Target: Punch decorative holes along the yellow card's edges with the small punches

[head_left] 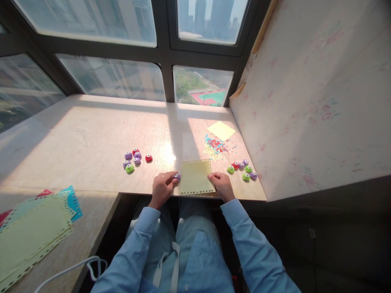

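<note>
A pale green paper sheet (196,177) with punched holes along its border lies flat at the near edge of the marble sill. My left hand (162,186) is closed around a small purple punch (176,176) set against the sheet's left edge. My right hand (222,184) rests curled on the sheet's right edge, fingers pressed on the paper.
Several small punches (134,158) sit in a group left of the sheet, and several more (243,169) to its right. Coloured paper confetti (216,146) and a yellow square sheet (221,130) lie beyond. A stack of punched sheets (32,232) lies far left. A papered wall (308,101) stands right.
</note>
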Motion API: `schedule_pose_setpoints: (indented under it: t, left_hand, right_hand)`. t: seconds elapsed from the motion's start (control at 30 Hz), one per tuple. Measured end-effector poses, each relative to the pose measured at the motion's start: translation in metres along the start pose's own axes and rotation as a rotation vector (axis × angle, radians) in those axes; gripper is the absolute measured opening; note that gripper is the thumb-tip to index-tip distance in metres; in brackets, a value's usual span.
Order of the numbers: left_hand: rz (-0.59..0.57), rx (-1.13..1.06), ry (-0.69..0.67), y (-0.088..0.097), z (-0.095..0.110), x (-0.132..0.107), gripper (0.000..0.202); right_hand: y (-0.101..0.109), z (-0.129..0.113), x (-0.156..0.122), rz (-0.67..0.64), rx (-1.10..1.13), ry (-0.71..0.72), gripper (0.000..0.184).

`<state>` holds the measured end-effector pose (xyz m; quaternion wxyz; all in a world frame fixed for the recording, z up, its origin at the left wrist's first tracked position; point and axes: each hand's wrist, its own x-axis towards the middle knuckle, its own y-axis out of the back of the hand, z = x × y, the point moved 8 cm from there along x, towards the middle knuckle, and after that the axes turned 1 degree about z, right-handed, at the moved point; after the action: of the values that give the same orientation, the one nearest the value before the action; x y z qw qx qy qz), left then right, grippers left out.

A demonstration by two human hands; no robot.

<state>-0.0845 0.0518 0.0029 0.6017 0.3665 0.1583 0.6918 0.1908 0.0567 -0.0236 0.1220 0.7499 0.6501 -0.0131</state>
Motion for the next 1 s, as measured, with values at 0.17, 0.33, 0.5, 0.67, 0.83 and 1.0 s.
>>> schedule_pose_setpoints:
  t: [0.17, 0.33, 0.5, 0.67, 0.83, 1.0]
  left_hand:
    - [-0.003, -0.002, 0.006, 0.0003, 0.0002, -0.0006, 0.026]
    - [0.006, -0.005, -0.013, 0.0004, 0.0003, -0.0014, 0.025]
    - [0.039, -0.01, -0.041, 0.0, -0.001, -0.0024, 0.024]
    - [0.045, -0.017, -0.045, -0.0001, -0.0017, -0.0028, 0.025]
    - [0.046, -0.038, -0.069, -0.0007, -0.0011, -0.0029, 0.026]
    - [0.052, -0.02, -0.092, -0.0006, 0.0007, -0.0022, 0.023]
  right_hand:
    - [0.0013, 0.001, -0.0016, 0.002, 0.055, -0.031, 0.034]
    - [0.0, 0.0027, -0.0017, -0.01, 0.121, -0.063, 0.034]
    - [-0.0006, 0.0058, -0.0017, -0.002, 0.152, -0.089, 0.038]
    - [0.0002, 0.0056, -0.0022, 0.012, 0.137, -0.086, 0.038]
    - [0.0001, 0.0046, -0.0022, 0.014, 0.119, -0.084, 0.039]
    - [-0.0023, 0.003, -0.0031, -0.003, 0.122, -0.086, 0.041]
